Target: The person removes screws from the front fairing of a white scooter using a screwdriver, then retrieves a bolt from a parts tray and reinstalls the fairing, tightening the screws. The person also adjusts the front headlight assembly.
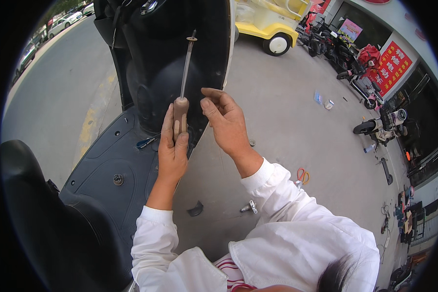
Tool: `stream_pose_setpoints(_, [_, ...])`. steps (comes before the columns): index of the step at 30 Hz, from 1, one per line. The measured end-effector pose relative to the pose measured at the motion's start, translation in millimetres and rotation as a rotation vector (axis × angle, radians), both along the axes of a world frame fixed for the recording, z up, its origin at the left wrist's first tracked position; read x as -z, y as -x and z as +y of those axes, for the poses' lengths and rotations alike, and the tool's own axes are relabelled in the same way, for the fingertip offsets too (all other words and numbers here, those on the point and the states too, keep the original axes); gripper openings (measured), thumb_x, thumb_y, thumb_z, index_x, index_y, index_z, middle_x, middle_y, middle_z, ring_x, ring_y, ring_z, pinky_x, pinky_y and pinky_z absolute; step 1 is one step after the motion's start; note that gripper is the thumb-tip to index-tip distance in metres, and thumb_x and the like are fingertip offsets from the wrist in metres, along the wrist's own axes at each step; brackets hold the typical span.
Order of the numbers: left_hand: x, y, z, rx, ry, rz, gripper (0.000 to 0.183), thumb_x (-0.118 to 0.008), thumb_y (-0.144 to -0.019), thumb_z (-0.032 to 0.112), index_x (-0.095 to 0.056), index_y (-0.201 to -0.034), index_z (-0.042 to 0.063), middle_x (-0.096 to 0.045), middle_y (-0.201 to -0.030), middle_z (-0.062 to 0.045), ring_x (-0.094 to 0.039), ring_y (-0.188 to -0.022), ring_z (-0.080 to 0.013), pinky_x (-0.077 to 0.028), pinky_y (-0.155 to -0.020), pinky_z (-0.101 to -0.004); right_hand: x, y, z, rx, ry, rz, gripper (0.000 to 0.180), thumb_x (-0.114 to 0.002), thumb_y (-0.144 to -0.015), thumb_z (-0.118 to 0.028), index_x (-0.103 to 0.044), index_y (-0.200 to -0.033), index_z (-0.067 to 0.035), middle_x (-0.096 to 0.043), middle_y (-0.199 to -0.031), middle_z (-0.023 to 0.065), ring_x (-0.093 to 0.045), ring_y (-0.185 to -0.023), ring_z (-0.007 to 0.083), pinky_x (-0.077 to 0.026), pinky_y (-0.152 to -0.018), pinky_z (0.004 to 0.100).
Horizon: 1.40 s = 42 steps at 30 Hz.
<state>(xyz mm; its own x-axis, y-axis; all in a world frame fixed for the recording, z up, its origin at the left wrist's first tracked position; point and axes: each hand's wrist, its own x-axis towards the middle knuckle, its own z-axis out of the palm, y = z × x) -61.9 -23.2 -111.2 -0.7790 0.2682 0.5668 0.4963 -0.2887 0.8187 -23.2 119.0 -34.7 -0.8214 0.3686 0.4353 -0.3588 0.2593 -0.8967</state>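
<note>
In the head view, my left hand (173, 149) holds a screwdriver (181, 113) by its brown handle, the shaft pointing up and away from me. At the shaft's tip sits a screw with a wide washer (192, 38), in front of the black inner leg shield (175, 69) of an electric scooter. My right hand (226, 122) is raised just right of the screwdriver, thumb near the curled fingers. Nothing shows between them, and the hand does not touch the tool. Below my left hand spreads the scooter's dark footboard (102, 157), with a round metal part (118, 179) on it.
The black seat (25, 204) is at the lower left. On the pavement lie red-handled scissors (303, 176), a metal fitting (249, 207), a dark curved piece (195, 209) and a small ring (252, 142). A yellow vehicle (270, 29) and parked two-wheelers (379, 126) stand farther off.
</note>
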Motion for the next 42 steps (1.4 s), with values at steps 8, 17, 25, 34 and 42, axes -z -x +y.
stream_pose_setpoints(8, [10,-1,-9,-0.053,0.035,-0.133,0.056,-0.049,-0.104,0.025,-0.03,-0.155,0.014,-0.042,-0.153,-0.006,-0.052,-0.116,-0.0131,-0.046,-0.091,-0.0247,47,54,67,0.199,-0.124,0.123,0.058,-0.056,-0.101,-0.018,-0.033,-0.151,0.002,-0.041,-0.151,0.0203,-0.044,-0.137,0.0271,-0.038,-0.11,0.0361])
stream_pose_setpoints(17, [35,2,-12,-0.128,0.13,-0.109,0.057,-0.048,-0.104,0.024,-0.028,-0.156,0.013,-0.05,-0.132,-0.006,-0.046,-0.094,-0.0108,-0.044,-0.081,-0.025,54,75,51,0.253,-0.256,0.29,0.055,-0.048,-0.104,-0.014,-0.028,-0.151,0.005,-0.039,-0.153,0.0224,-0.044,-0.138,0.0279,-0.036,-0.11,0.0324])
stream_pose_setpoints(25, [45,-7,-22,-0.053,0.336,-0.053,0.055,-0.05,-0.1,0.013,-0.035,-0.153,0.008,-0.05,-0.141,-0.012,-0.049,-0.127,-0.0247,-0.034,-0.11,-0.0346,46,75,47,0.354,-0.345,0.282,0.047,-0.047,-0.104,-0.013,-0.039,-0.146,0.007,-0.057,-0.138,0.0223,-0.065,-0.103,0.0223,-0.05,-0.089,0.0299])
stream_pose_setpoints(34, [12,-9,-22,-0.173,0.495,0.019,0.054,-0.054,-0.097,0.009,-0.043,-0.15,0.015,-0.056,-0.104,-0.013,-0.054,-0.091,-0.0247,-0.045,-0.088,-0.0336,46,77,45,0.336,-0.297,0.295,0.047,-0.047,-0.103,-0.012,-0.039,-0.146,0.006,-0.059,-0.136,0.0215,-0.064,-0.11,0.0229,-0.048,-0.094,0.0303])
stream_pose_setpoints(42, [0,-16,-13,-0.237,0.536,0.027,0.056,-0.057,-0.096,0.007,-0.044,-0.149,0.016,-0.056,-0.102,-0.012,-0.055,-0.088,-0.0233,-0.046,-0.083,-0.032,46,76,51,0.329,-0.326,0.305,0.051,-0.049,-0.103,-0.013,-0.035,-0.148,0.005,-0.059,-0.134,0.0237,-0.06,-0.121,0.0267,-0.046,-0.1,0.0324])
